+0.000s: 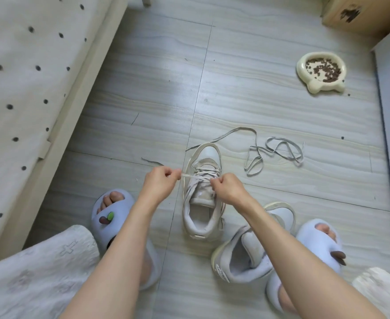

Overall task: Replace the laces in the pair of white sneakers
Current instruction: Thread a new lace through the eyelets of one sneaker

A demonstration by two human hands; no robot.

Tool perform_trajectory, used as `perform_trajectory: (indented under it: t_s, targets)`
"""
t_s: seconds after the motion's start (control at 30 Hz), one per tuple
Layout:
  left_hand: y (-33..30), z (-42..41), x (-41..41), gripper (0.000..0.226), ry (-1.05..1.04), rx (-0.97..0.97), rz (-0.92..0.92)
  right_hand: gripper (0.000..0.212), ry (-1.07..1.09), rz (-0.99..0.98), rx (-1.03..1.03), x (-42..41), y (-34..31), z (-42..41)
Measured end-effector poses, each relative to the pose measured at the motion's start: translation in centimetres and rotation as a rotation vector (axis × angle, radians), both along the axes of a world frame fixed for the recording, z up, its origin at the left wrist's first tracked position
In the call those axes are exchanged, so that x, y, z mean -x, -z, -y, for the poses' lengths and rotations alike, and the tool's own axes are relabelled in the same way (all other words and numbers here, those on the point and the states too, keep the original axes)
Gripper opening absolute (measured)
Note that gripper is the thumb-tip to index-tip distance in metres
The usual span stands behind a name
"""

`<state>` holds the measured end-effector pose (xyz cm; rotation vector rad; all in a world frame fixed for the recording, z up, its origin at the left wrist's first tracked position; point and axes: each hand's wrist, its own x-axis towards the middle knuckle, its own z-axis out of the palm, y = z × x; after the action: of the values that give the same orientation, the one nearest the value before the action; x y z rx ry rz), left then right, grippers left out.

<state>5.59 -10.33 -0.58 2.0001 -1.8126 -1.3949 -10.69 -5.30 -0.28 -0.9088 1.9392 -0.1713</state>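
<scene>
A white sneaker (pixel 202 203) stands upright on the floor, toe pointing away from me, with a pale lace (pixel 204 172) crossed through its eyelets. My left hand (pixel 160 181) pinches one end of that lace just left of the shoe. My right hand (pixel 227 186) pinches the lace over the tongue. The second white sneaker (pixel 247 256) lies unlaced under my right forearm, beside my right foot. A loose grey lace (pixel 279 151) lies tangled on the floor to the right of the laced shoe. Another loose lace end (pixel 232 132) curls beyond the toe.
My feet wear light blue slippers (pixel 114 217), one on each side of the shoes. A cream pet bowl (pixel 320 73) with kibble sits at the far right. A dotted mattress (pixel 28 77) on a frame runs along the left. A wooden box (pixel 350 14) stands far right.
</scene>
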Motion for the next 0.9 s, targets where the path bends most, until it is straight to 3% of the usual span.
perform_trajectory:
  t_s: [0.1,0.27,0.43,0.6,0.67,0.77,0.9]
  targets:
    - [-1.5,-0.9,0.5,0.030,-0.043,-0.067,-0.068,0.036,0.186,0.229,0.000,0.7,-1.4,-0.7]
    - [-4.4,-1.7,-0.3,0.029,-0.026,-0.157,-0.153,0.015,0.315,0.315,0.200,2.5,-5.1,-2.7]
    - [-8.8,-2.8,-1.0,0.032,0.135,-0.203,-0.072,0.016,0.337,0.264,0.386,5.1,-9.2,-5.3]
    - [-12.8,-4.3,-0.6,0.035,0.248,-0.100,-0.067,0.018,0.328,0.124,0.478,6.8,-11.8,-8.9]
    - [-14.5,-4.9,-0.1,0.035,0.258,-0.023,-0.129,0.015,0.267,-0.062,0.487,7.3,-12.4,-10.1]
    - [-17.4,-5.6,0.5,0.034,0.302,0.105,-0.181,0.028,-0.026,-0.383,0.422,7.2,-12.9,-11.1]
    - [-20.9,-6.1,1.0,0.035,0.444,0.251,-0.160,0.040,-0.194,-0.149,0.503,4.1,-14.6,-9.4]
